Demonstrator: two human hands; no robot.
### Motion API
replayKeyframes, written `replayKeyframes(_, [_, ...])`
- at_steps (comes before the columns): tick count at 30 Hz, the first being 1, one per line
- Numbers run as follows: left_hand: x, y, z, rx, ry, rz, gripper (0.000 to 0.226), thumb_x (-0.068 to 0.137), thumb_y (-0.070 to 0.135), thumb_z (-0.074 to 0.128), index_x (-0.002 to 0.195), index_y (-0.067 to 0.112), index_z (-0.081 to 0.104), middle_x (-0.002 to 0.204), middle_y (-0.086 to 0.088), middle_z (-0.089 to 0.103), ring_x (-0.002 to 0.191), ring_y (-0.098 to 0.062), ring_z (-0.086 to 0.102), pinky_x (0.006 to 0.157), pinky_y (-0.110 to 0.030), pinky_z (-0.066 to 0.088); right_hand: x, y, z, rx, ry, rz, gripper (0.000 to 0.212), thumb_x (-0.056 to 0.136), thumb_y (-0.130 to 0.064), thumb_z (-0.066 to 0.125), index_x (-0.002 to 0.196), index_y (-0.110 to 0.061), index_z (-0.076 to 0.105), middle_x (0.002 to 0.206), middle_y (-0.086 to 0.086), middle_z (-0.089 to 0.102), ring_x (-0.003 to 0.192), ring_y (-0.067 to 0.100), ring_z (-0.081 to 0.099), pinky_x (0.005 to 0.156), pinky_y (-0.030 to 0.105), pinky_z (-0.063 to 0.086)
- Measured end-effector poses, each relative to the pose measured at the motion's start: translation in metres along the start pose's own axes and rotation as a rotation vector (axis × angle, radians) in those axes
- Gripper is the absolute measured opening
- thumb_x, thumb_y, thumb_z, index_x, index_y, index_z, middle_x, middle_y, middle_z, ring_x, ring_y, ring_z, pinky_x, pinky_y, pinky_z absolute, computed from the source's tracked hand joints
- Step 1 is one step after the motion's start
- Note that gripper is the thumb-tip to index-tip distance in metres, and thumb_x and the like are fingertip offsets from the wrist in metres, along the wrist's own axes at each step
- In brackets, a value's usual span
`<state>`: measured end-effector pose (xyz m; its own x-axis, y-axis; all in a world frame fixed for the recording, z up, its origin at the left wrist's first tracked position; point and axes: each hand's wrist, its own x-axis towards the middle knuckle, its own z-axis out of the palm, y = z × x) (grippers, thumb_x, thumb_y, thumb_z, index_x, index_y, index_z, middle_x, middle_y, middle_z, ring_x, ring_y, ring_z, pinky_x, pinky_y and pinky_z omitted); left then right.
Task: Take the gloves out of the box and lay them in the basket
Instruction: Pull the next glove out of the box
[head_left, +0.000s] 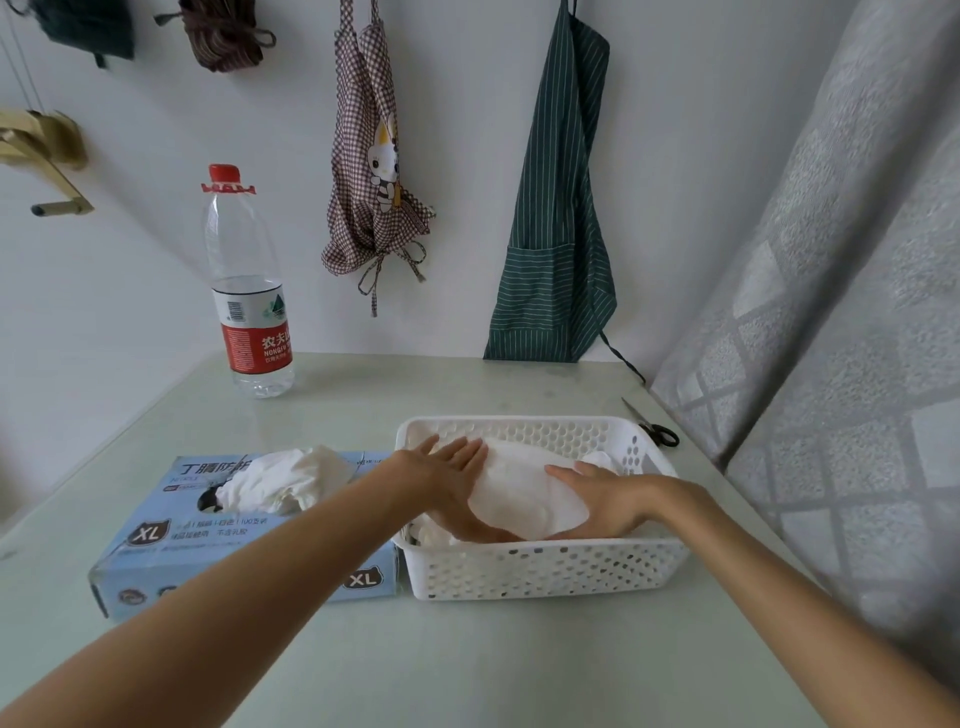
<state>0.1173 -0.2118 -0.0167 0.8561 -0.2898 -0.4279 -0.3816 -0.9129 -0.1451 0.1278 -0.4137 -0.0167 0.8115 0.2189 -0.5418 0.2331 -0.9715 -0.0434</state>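
Note:
A white perforated basket (545, 571) stands on the table right of a light blue glove box (208, 540) marked XL. White gloves (524, 493) lie piled inside the basket. My left hand (447, 467) rests flat on the left side of the pile, fingers straight and pointing toward the far wall of the basket. On the right side of the pile lies my right hand (602, 499), fingers stretched out over the gloves. More white gloves (291, 478) bulge out of the opening on top of the box.
A water bottle (249, 291) with a red cap stands at the back left of the pale table (467, 665). Black scissors (652, 426) lie behind the basket on the right. Two aprons hang on the wall. A grey quilted cover (831, 364) borders the right side.

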Motion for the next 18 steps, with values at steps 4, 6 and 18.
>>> replayKeyframes(4, [-0.001, 0.003, 0.002, 0.044, -0.035, 0.0, 0.108, 0.082, 0.076, 0.037, 0.147, 0.011, -0.021, 0.157, -0.003, -0.022, 0.145, -0.014, -0.017, 0.116, -0.038, -0.014, 0.001, -0.003, 0.0, -0.023, -0.022, -0.001, 0.105, 0.081, -0.066, 0.057, 0.15, -0.032, -0.015, 0.159, 0.001, -0.018, 0.148, 0.024, -0.009, 0.119, 0.049, 0.009])
replayKeyframes(6, [-0.004, 0.001, -0.002, 0.036, -0.019, -0.008, 0.113, 0.079, 0.08, 0.037, 0.148, 0.011, -0.02, 0.157, -0.003, -0.021, 0.145, -0.014, -0.018, 0.116, -0.038, -0.014, -0.014, 0.003, -0.014, -0.042, -0.018, -0.036, 0.103, 0.077, -0.072, 0.054, 0.152, -0.033, -0.006, 0.16, -0.003, -0.01, 0.148, 0.02, -0.003, 0.12, 0.044, 0.007])
replayKeyframes(18, [-0.013, -0.004, 0.005, 0.054, 0.01, 0.002, 0.103, 0.084, 0.075, 0.034, 0.15, 0.011, -0.013, 0.159, -0.004, -0.012, 0.146, -0.015, -0.009, 0.117, -0.037, -0.01, -0.008, 0.025, -0.025, 0.065, 0.022, 0.12, 0.072, 0.083, -0.029, 0.072, 0.145, -0.03, 0.035, 0.133, -0.002, 0.045, 0.096, 0.015, 0.056, 0.087, 0.024, 0.048])
